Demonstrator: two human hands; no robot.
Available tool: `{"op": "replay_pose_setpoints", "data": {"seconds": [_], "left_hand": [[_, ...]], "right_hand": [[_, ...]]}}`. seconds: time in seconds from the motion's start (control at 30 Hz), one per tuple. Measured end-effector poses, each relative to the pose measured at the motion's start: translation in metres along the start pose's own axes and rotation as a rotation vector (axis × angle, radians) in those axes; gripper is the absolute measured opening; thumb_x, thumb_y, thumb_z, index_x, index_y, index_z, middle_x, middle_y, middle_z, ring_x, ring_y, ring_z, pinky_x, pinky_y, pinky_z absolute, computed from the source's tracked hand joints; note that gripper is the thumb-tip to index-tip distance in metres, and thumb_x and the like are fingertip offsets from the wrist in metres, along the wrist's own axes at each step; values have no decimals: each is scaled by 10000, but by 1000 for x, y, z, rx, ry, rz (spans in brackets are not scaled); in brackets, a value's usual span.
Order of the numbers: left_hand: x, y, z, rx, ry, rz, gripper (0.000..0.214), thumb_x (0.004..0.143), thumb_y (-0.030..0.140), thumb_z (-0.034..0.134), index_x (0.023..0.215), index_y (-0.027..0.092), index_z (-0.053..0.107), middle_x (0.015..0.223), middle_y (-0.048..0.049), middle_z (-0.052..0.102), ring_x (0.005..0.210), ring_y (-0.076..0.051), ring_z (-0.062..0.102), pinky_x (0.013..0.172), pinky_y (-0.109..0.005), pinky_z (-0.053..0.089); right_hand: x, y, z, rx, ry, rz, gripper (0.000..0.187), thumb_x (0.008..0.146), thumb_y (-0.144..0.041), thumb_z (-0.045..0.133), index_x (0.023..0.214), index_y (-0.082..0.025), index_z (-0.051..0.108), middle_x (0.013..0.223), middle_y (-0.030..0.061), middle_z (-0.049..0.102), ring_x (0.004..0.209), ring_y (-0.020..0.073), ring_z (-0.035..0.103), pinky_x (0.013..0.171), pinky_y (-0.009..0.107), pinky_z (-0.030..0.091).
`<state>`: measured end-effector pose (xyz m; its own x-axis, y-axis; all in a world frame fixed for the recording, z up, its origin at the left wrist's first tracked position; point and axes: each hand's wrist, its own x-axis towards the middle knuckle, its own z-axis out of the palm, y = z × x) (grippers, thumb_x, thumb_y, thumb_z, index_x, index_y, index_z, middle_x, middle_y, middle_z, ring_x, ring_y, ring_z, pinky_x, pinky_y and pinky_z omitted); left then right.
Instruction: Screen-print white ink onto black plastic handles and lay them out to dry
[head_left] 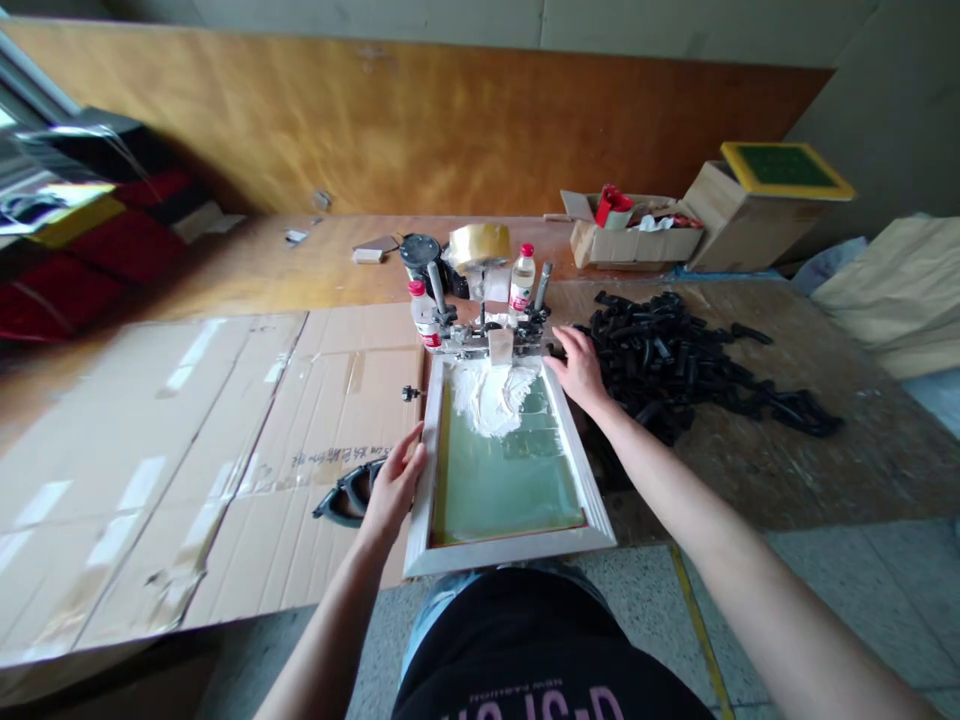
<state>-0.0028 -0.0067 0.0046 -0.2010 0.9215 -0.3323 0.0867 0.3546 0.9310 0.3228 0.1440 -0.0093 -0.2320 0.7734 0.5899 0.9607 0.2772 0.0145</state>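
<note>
A white-framed printing screen (pixel 442 520) with green mesh lies in front of me, hinged to a metal clamp (pixel 480 335) at its far end. White ink (pixel 491 395) is smeared across the far part of the mesh. My left hand (pixel 394 485) rests against the frame's left rail, fingers curled along its edge. My right hand (pixel 579 368) lies on the frame's far right corner, fingers spread and reaching toward the pile of black plastic parts (pixel 690 365). A black part (pixel 346 492) lies just left of the frame by my left hand.
Flattened cardboard (pixel 187 450) covers the table's left side. Two clear bottles with red caps (pixel 522 280), a tape roll (pixel 480 243) and a black lid (pixel 420 250) stand behind the clamp. Open cardboard boxes (pixel 637 240) sit at the back right, one topped by a yellow-framed screen (pixel 786 168).
</note>
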Motion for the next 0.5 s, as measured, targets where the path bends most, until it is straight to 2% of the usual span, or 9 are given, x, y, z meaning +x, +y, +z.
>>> {"op": "replay_pose_setpoints", "data": {"seconds": [0.07,0.1,0.17,0.23,0.3,0.4,0.5], "left_hand": [[7,-27,5,51,-18,-7,808,731,557,702,1436,237,472,764,-5,684,633,-154,608,562,-226,460],[12,-37,7,77,-18,-2,804,748,537,693,1454,241,448,771,-8,684,655,-158,617,586,-230,470],[19,-51,9,104,7,8,754,767,512,684,1438,244,471,804,-18,693,718,-172,638,646,-242,487],[23,-56,9,118,14,9,714,775,506,680,1416,247,501,851,-28,707,776,-183,651,689,-250,495],[22,-56,9,122,8,-1,699,779,511,675,1405,245,514,871,-34,714,801,-193,660,699,-256,499],[19,-53,10,79,10,-28,699,763,513,690,1385,233,536,842,-35,715,791,-206,667,684,-264,504],[18,-53,11,36,24,-24,688,739,516,709,1343,217,574,821,-39,709,791,-216,670,688,-274,513]], "right_hand": [[21,-26,2,222,-88,9,552,822,-227,689,1344,-141,530,1330,155,545,1195,256,527,1013,386,440],[29,-40,5,283,-163,-19,528,817,-228,698,1315,-142,542,1298,150,558,1190,266,514,1009,395,430],[37,-65,10,332,-325,-53,327,836,-197,668,1153,-133,613,1120,135,629,1091,269,537,942,384,444],[31,-79,13,350,-432,-72,133,860,-161,617,990,-141,636,983,120,650,990,258,551,878,367,448],[14,-82,9,392,-461,-153,75,866,-130,574,908,-153,632,947,111,652,953,245,550,856,354,439],[-10,-75,-9,499,-481,-423,153,824,-57,531,860,-161,637,916,91,654,928,227,551,832,326,429],[-13,-64,-27,590,-552,-611,179,775,-34,540,810,-176,642,854,61,645,872,206,552,780,299,423]]}}
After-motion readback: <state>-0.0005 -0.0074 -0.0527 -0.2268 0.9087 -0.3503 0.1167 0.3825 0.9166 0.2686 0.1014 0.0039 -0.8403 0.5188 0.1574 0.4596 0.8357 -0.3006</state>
